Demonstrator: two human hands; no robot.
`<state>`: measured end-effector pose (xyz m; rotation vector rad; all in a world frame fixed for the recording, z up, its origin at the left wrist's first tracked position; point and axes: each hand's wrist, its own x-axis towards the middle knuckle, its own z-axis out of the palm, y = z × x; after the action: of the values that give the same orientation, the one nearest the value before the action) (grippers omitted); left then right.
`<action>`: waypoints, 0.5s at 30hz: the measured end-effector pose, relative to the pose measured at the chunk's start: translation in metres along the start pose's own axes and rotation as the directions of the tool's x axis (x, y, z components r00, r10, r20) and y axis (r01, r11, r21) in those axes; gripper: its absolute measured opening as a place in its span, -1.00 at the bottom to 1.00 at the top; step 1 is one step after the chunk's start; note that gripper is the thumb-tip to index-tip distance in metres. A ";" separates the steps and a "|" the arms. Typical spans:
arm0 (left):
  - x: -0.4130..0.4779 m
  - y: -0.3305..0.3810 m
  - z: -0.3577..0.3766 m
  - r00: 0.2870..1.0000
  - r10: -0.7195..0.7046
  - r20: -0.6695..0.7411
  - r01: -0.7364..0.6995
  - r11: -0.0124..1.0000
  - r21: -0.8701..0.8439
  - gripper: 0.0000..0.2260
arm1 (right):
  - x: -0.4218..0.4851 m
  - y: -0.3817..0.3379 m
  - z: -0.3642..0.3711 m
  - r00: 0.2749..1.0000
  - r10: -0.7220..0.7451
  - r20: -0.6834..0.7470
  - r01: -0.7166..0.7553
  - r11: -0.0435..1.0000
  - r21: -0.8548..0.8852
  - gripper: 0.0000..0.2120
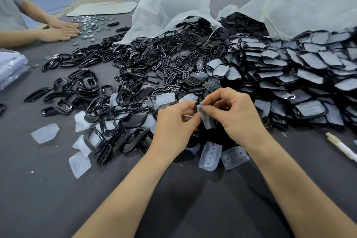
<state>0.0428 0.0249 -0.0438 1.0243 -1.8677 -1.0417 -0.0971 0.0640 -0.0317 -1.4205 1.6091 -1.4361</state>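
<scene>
Both my left hand (173,124) and right hand (240,115) pinch one translucent white rubbery button pad (207,120) onto a small black plastic shell (197,105), just above the dark grey table (48,189); I judge it half fitted. Stacked fitted black pieces (309,75) crowd my right, loose black plastic frames (108,120) my left; open room lies nearest me

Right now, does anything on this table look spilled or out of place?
Yes. Black plastic frames have spilled from the open white plastic bag across the dark grey table. A white pen-like stick lies alone near the right edge. The left grip and right grip pinch one translucent silicone pad.
</scene>
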 end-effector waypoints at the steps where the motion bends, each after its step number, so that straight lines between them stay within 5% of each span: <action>1: 0.000 0.000 0.000 1.000 0.011 -0.003 -0.011 1.000 0.010 -0.87 | 0.000 0.000 0.000 1.000 0.007 -0.006 -0.007 1.000 0.000 -0.86; 5: -0.001 0.001 0.000 0.999 0.047 0.003 -0.047 0.999 0.027 -0.71 | -0.001 0.002 -0.001 0.999 0.049 -0.019 -0.049 0.999 0.018 -0.81; 11: -0.001 0.003 0.001 0.999 0.049 0.008 -0.049 0.999 -0.012 -0.78 | 0.001 0.002 -0.005 0.992 0.119 0.042 -0.124 0.980 0.155 -0.78; 15: 0.000 0.004 -0.001 0.999 -0.010 0.043 0.015 0.993 -0.118 -0.78 | 0.001 -0.001 -0.004 0.999 0.005 0.040 -0.008 0.997 0.080 -0.84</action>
<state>0.0427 0.0257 -0.0402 0.9528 -1.8121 -1.1757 -0.1008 0.0650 -0.0294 -1.3883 1.5129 -1.4433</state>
